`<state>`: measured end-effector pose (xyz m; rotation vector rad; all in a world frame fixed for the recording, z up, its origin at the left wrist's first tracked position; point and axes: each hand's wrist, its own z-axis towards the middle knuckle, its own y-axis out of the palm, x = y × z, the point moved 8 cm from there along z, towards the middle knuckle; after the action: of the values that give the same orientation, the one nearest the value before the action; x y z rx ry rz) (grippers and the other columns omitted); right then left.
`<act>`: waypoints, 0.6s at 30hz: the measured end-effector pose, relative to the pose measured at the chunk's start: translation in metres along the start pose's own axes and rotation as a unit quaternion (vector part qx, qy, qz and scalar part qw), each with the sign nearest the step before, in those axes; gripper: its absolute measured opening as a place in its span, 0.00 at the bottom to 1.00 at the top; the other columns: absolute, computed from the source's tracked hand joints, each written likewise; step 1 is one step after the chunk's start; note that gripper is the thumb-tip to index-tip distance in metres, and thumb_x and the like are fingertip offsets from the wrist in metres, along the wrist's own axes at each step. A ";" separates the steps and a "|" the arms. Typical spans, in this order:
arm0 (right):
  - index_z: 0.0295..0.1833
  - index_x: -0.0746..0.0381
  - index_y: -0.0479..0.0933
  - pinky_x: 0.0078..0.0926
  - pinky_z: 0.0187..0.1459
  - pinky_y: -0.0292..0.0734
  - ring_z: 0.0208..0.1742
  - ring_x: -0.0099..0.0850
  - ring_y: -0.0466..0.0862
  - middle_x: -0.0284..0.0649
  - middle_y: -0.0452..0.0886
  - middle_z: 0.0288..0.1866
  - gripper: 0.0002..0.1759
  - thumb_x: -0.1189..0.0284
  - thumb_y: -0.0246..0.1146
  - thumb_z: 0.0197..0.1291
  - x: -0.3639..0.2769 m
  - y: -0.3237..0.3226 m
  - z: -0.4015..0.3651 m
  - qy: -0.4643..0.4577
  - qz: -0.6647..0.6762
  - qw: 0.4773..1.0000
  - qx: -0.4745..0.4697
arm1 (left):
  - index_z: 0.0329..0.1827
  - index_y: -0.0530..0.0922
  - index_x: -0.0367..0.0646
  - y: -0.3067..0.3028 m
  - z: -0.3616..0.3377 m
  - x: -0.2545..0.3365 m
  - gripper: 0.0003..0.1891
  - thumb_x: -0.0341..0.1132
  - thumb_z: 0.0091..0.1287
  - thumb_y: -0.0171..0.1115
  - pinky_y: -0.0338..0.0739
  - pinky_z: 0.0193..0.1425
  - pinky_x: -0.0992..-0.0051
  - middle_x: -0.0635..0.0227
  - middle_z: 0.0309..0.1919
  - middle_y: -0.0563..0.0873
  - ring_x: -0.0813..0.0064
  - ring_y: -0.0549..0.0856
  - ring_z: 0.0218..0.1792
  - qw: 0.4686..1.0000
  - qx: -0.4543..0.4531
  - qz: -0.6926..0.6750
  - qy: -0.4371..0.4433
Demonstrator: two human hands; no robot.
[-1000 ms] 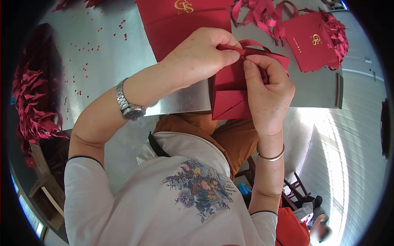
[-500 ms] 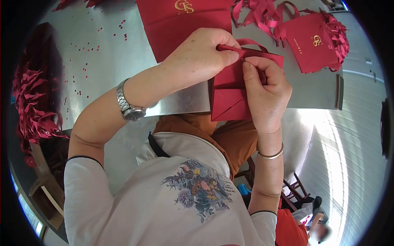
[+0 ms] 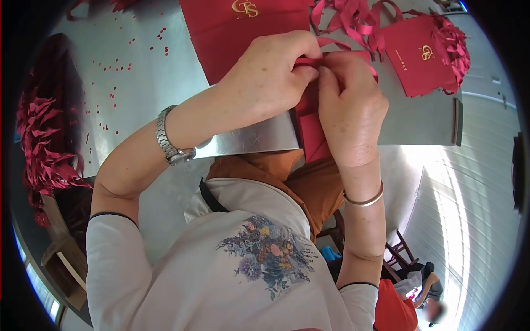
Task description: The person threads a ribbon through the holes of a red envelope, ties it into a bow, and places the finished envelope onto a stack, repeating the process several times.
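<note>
A small red paper bag (image 3: pixel 313 134) hangs over the table's front edge, its folded base toward me and its upper part mostly behind my hands. My left hand (image 3: pixel 279 69), with a watch at the wrist, is closed in a pinch on the bag's top edge. Close against it, my right hand (image 3: pixel 353 102), above a bangle, has thumb and fingers pressed together at the same edge. Whether the right fingertips also hold ribbon is hidden. A red ribbon handle (image 3: pixel 334 42) loops up behind the bag's top.
Large red bags (image 3: pixel 221 38) with a gold logo lie beyond my left hand. Right of them are loose red ribbons (image 3: pixel 350 19) and a stack of small red bags (image 3: pixel 419 58). Red paper dots (image 3: pixel 113 96) are scattered on the metal table (image 3: pixel 149 71). Another person (image 3: pixel 428 292) sits at lower right.
My right hand has moved slightly up and left, its fingertips now meeting the left hand's. The bag has turned and shifted, with less of its base showing.
</note>
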<state>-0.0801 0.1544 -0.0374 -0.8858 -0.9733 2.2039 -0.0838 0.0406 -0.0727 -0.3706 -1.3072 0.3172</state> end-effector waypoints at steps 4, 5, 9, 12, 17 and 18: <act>0.42 0.64 0.78 0.34 0.33 0.80 0.33 0.42 0.84 0.43 0.83 0.33 0.08 0.79 0.66 0.56 0.016 0.002 0.000 0.056 0.102 0.993 -0.024 | 0.45 0.79 0.36 0.004 0.000 0.004 0.07 0.23 0.66 0.60 0.76 0.44 0.78 0.66 0.39 0.85 0.79 0.82 0.38 0.997 -0.067 -0.049 -0.006; 0.42 0.63 0.78 0.33 0.33 0.80 0.34 0.41 0.85 0.43 0.83 0.34 0.09 0.78 0.67 0.56 0.013 0.000 0.000 0.017 0.126 0.992 -0.010 | 0.46 0.79 0.36 0.006 0.000 0.005 0.06 0.24 0.67 0.59 0.76 0.45 0.78 0.67 0.43 0.85 0.80 0.82 0.40 0.992 -0.097 -0.074 -0.015; 0.42 0.63 0.77 0.33 0.34 0.80 0.33 0.41 0.84 0.42 0.83 0.34 0.10 0.76 0.69 0.55 0.020 -0.014 -0.004 0.057 0.144 0.988 0.001 | 0.49 0.81 0.38 -0.011 0.009 0.023 0.09 0.24 0.71 0.55 0.75 0.47 0.77 0.68 0.48 0.82 0.79 0.81 0.44 0.990 -0.045 -0.074 0.113; 0.41 0.63 0.77 0.34 0.33 0.80 0.32 0.40 0.84 0.41 0.83 0.34 0.11 0.75 0.70 0.54 0.017 -0.021 -0.007 0.046 0.121 0.992 0.007 | 0.47 0.81 0.36 -0.009 0.017 0.031 0.09 0.25 0.68 0.56 0.75 0.47 0.76 0.64 0.45 0.83 0.75 0.82 0.42 0.988 -0.068 0.009 0.138; 0.40 0.61 0.77 0.35 0.31 0.79 0.31 0.39 0.83 0.39 0.82 0.31 0.12 0.74 0.72 0.50 0.001 -0.025 -0.013 -0.031 0.049 0.998 0.029 | 0.40 0.81 0.33 0.006 0.043 0.035 0.09 0.26 0.58 0.61 0.75 0.45 0.72 0.59 0.35 0.82 0.68 0.82 0.39 0.956 -0.291 0.036 0.014; 0.40 0.61 0.77 0.35 0.31 0.79 0.31 0.40 0.83 0.39 0.81 0.31 0.12 0.74 0.72 0.50 -0.002 -0.027 -0.014 -0.046 0.044 0.997 0.040 | 0.38 0.81 0.32 0.010 0.045 0.038 0.08 0.26 0.58 0.61 0.74 0.43 0.71 0.60 0.33 0.82 0.68 0.81 0.38 0.938 -0.337 0.079 0.013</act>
<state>-0.0624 0.1740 -0.0226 -0.8110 -0.8969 2.3583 -0.1186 0.0694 -0.0345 -1.0587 -1.3365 -0.0173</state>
